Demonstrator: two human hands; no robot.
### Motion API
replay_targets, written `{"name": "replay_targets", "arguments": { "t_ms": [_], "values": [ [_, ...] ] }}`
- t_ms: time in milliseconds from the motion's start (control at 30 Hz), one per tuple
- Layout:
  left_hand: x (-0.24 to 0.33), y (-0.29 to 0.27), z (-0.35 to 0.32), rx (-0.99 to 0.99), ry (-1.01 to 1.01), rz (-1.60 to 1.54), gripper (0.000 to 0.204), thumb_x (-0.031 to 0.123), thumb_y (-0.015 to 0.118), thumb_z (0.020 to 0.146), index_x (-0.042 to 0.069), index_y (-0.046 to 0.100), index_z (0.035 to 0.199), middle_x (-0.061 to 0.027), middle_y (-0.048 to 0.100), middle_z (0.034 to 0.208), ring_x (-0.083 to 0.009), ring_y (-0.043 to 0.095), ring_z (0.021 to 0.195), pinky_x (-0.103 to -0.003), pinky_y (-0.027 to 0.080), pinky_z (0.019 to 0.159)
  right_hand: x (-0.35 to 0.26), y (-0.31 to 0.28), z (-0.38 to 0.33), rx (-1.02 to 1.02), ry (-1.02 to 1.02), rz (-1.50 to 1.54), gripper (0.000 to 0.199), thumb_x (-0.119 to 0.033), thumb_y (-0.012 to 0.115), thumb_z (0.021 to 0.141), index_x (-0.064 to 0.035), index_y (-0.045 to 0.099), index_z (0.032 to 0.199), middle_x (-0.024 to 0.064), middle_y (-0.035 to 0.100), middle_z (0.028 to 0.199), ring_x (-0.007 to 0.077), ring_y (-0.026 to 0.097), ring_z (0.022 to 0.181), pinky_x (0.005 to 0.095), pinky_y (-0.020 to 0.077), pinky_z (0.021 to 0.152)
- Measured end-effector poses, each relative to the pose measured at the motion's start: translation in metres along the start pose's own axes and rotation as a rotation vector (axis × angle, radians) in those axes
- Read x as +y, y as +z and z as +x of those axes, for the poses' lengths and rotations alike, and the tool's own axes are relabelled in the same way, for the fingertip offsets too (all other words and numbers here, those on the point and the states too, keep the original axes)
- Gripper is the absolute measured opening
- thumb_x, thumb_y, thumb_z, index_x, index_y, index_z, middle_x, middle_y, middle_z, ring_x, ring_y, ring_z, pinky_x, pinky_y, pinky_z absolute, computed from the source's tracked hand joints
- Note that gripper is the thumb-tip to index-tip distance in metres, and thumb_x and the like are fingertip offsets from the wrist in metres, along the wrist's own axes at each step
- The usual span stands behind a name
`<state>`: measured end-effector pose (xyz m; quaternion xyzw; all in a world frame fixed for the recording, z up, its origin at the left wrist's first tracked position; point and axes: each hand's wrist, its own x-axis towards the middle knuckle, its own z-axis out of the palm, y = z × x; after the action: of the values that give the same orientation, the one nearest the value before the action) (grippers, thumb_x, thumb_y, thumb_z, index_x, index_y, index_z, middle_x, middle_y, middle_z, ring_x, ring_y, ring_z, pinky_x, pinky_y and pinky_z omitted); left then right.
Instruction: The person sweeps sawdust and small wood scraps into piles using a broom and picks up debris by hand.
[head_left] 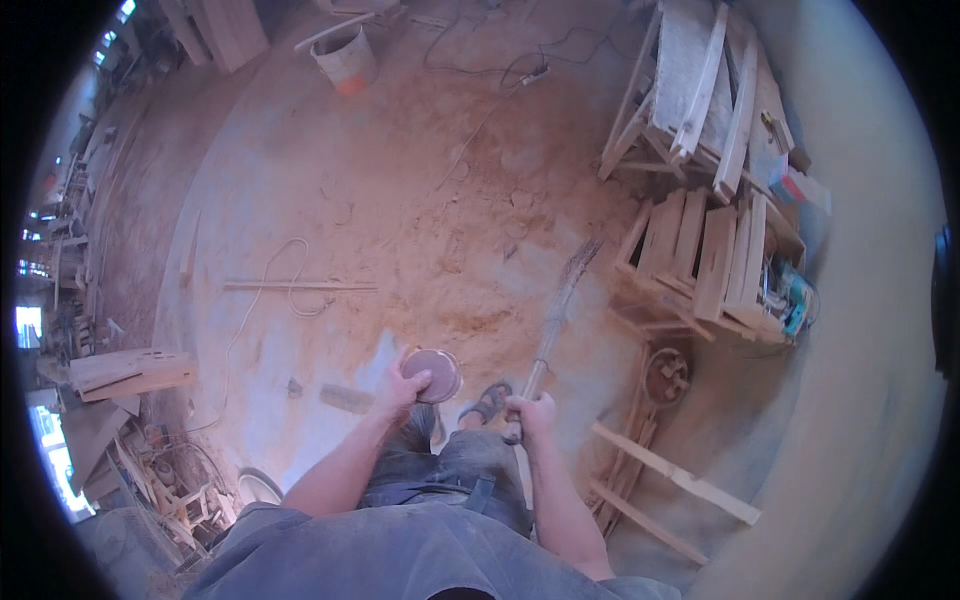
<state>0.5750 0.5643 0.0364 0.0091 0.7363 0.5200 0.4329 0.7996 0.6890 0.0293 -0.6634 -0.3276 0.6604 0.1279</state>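
I stand on a dusty workshop floor covered with sawdust (450,250). My left hand (402,387) holds a round reddish-brown disc (435,374) by its edge, out in front of my body. A broom's handle (545,350) is gripped in my right hand (530,415). The broom slants up and to the right, and its bristles (578,262) rest on the sawdust heap. My sandalled foot (487,402) shows between the two hands.
Wooden pallet-like frames (700,250) stand stacked at the right beside the wall. Loose planks (675,475) lean at the lower right. A white bucket (347,55) stands at the top. A cable (290,290) and a thin slat (300,287) lie on the floor. Scrap wood (130,370) lies left.
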Motion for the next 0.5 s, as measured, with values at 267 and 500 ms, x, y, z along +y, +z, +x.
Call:
{"name": "replay_targets", "arguments": {
  "t_ms": [267,500],
  "values": [
    [0.072,-0.004,0.116,0.054,-0.131,-0.290,0.039,-0.003,0.063,0.088,0.000,0.061,0.127,-0.0128,0.069,0.114,-0.0247,0.067,0.104,-0.043,0.059,0.088,-0.045,-0.081,0.100,-0.004,0.038,0.049,0.031,-0.003,0.071,0.072,0.0024,0.052,0.096,0.0113,0.060,0.072,0.0213,0.060,0.054,0.0346,0.0499,0.047],
    [0.134,0.009,0.257,0.221,-0.313,-0.557,0.036,0.002,0.062,0.091,0.001,0.059,0.127,-0.0144,0.067,0.116,-0.0302,0.068,0.103,-0.051,0.059,0.084,-0.110,-0.026,0.192,0.025,0.216,0.071,0.010,-0.005,0.064,0.075,0.0021,0.057,0.076,0.0142,0.058,0.060,0.0272,0.060,0.048,0.0404,0.0490,0.042]
  ]
}}
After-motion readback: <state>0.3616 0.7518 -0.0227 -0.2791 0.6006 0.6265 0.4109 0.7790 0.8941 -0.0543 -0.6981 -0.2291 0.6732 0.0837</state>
